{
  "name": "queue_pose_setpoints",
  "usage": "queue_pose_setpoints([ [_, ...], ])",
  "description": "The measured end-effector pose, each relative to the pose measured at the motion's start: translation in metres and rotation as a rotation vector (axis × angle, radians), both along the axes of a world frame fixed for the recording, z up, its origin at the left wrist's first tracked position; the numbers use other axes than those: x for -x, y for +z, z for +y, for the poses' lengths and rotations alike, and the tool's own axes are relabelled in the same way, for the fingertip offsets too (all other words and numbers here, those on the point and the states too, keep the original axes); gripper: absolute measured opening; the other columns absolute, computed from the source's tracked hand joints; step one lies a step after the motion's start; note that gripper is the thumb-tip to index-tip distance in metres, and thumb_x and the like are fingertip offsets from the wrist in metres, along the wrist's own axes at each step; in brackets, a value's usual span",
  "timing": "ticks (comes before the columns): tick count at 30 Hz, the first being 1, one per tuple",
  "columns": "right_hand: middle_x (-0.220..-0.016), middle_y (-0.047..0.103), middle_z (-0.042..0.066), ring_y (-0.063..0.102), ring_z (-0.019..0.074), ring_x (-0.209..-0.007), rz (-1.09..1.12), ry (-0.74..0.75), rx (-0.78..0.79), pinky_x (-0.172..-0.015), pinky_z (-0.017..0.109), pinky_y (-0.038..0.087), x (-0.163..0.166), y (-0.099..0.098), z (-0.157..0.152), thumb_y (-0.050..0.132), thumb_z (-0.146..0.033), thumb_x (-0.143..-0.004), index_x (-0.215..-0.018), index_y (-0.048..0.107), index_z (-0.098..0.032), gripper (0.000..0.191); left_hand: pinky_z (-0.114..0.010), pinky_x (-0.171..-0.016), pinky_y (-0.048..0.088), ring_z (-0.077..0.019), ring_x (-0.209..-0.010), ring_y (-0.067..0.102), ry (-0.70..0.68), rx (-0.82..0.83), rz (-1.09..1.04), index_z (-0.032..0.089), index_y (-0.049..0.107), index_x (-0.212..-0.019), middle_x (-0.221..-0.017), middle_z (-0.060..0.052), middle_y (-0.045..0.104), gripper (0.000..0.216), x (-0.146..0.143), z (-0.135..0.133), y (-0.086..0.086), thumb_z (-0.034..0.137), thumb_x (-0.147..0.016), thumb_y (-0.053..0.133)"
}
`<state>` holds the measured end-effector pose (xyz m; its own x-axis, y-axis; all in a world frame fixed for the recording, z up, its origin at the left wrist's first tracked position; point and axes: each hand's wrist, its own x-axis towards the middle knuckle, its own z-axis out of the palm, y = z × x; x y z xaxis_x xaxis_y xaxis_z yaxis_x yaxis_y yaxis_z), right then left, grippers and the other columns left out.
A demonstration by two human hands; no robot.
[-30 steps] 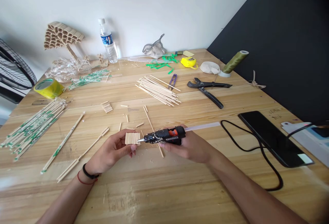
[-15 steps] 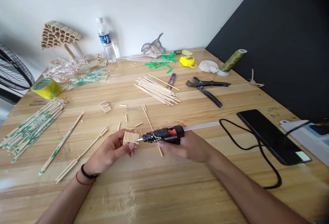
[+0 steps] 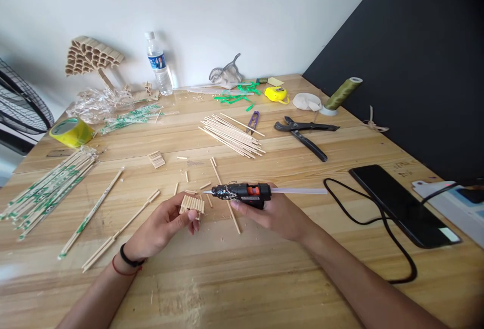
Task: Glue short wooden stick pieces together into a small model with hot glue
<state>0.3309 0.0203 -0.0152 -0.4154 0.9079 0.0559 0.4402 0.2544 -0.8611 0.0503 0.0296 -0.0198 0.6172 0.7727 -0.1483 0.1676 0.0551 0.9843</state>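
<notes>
Near the desk's (image 3: pixel 283 278) left edge, wrapped sticks (image 3: pixel 56 183) lie unopened; left hand (image 3: pixel 159 225) clasps an apparently joined stick panel (image 3: pixel 193 204), well short of the far edge; short pieces (image 3: pixel 187 176) lie unattached; right hand (image 3: pixel 287 215) grasps a glue gun (image 3: pixel 240 192).

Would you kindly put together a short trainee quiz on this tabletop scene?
1. What is the left hand holding?
2. True or false: the right hand holds the glue gun.
3. Which is nearest the pile of loose sticks: (a) the water bottle, (b) the purple snips, (c) the phone?

Key: 1. A small panel of short wooden sticks. 2. True. 3. b.
</notes>
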Motion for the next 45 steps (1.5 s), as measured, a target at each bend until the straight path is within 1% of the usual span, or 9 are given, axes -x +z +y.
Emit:
queue_pose_setpoints([
  [3, -0.082, 0.074, 0.000, 0.065, 0.0200, -0.079, 0.003, -0.016, -0.008, -0.074, 0.028, 0.046, 0.000, 0.001, 0.000, 0.058, -0.039, -0.100, -0.096, 0.076, -0.021, 0.025, -0.029, -0.072, 0.053, -0.0169, -0.076, 0.063, -0.011, -0.003, -0.023, 0.015, 0.063, -0.103, -0.086, -0.006, 0.067, 0.041, 0.002, 0.001, -0.006, 0.056, -0.100, 0.059],
  [8, -0.075, 0.070, 0.000, 0.063, 0.0195, -0.072, -0.017, -0.028, -0.013, -0.070, 0.028, 0.045, 0.001, 0.001, 0.000, 0.058, -0.040, -0.099, -0.089, 0.075, -0.021, 0.028, -0.029, -0.070, 0.053, -0.0174, -0.076, 0.063, -0.032, -0.010, -0.077, 0.015, 0.065, -0.105, -0.086, -0.006, 0.068, 0.047, 0.004, 0.001, -0.012, 0.061, -0.096, 0.062],
  [16, -0.074, 0.072, 0.001, 0.063, 0.0212, -0.072, -0.054, -0.054, -0.050, -0.070, 0.030, 0.045, 0.004, -0.002, -0.001, 0.059, -0.039, -0.099, -0.086, 0.073, -0.023, 0.025, -0.032, -0.076, 0.052, -0.0191, -0.079, 0.063, -0.061, -0.017, -0.010, 0.013, 0.068, -0.103, -0.091, -0.009, 0.068, 0.052, 0.004, 0.001, -0.002, 0.062, -0.100, 0.053],
  [20, -0.075, 0.073, 0.001, 0.064, 0.0215, -0.072, -0.059, -0.067, -0.081, -0.070, 0.030, 0.044, 0.006, -0.003, -0.002, 0.061, -0.036, -0.097, -0.084, 0.071, -0.022, 0.022, -0.030, -0.075, 0.049, -0.0182, -0.078, 0.061, -0.068, -0.007, -0.002, 0.012, 0.069, -0.099, -0.088, -0.008, 0.066, 0.056, 0.004, 0.001, 0.000, 0.067, -0.096, 0.056],
  [25, -0.070, 0.069, -0.001, 0.060, 0.0193, -0.067, -0.031, -0.073, -0.068, -0.065, 0.029, 0.042, 0.008, -0.003, -0.002, 0.063, -0.034, -0.095, -0.082, 0.069, -0.022, 0.019, -0.029, -0.074, 0.047, -0.0178, -0.078, 0.059, -0.070, 0.015, 0.012, 0.013, 0.069, -0.100, -0.085, -0.006, 0.065, 0.057, 0.003, 0.000, 0.002, 0.069, -0.091, 0.062],
  [32, -0.068, 0.064, -0.001, 0.058, 0.0192, -0.066, -0.040, -0.080, -0.077, -0.064, 0.029, 0.042, 0.007, -0.003, -0.001, 0.062, -0.035, -0.096, -0.079, 0.065, -0.022, 0.022, -0.027, -0.071, 0.045, -0.0163, -0.077, 0.057, -0.052, 0.032, 0.025, 0.013, 0.069, -0.099, -0.087, -0.005, 0.064, 0.053, 0.002, 0.001, 0.004, 0.066, -0.089, 0.068],
  [37, -0.067, 0.062, -0.001, 0.057, 0.0188, -0.066, -0.040, -0.080, -0.084, -0.064, 0.029, 0.041, 0.007, -0.003, -0.002, 0.062, -0.036, -0.096, -0.077, 0.063, -0.023, 0.023, -0.029, -0.076, 0.048, -0.0173, -0.078, 0.060, -0.034, 0.018, 0.050, 0.015, 0.068, -0.098, -0.085, -0.005, 0.065, 0.043, 0.000, 0.000, 0.003, 0.057, -0.098, 0.060],
  [40, -0.065, 0.061, -0.001, 0.056, 0.0182, -0.063, -0.041, -0.075, -0.075, -0.063, 0.029, 0.041, 0.008, -0.002, -0.002, 0.060, -0.036, -0.097, -0.075, 0.062, -0.023, 0.026, -0.029, -0.077, 0.049, -0.0181, -0.077, 0.062, -0.029, 0.002, 0.065, 0.015, 0.067, -0.094, -0.083, -0.005, 0.067, 0.042, 0.000, 0.000, 0.005, 0.056, -0.100, 0.057],
  [45, -0.069, 0.067, 0.001, 0.060, 0.0193, -0.065, -0.011, -0.071, -0.016, -0.062, 0.029, 0.042, 0.007, -0.001, -0.002, 0.062, -0.034, -0.095, -0.076, 0.065, -0.022, 0.022, -0.029, -0.075, 0.051, -0.0177, -0.076, 0.062, -0.009, 0.027, 0.036, 0.016, 0.066, -0.094, -0.083, -0.005, 0.068, 0.039, 0.000, 0.000, 0.002, 0.054, -0.098, 0.061],
])
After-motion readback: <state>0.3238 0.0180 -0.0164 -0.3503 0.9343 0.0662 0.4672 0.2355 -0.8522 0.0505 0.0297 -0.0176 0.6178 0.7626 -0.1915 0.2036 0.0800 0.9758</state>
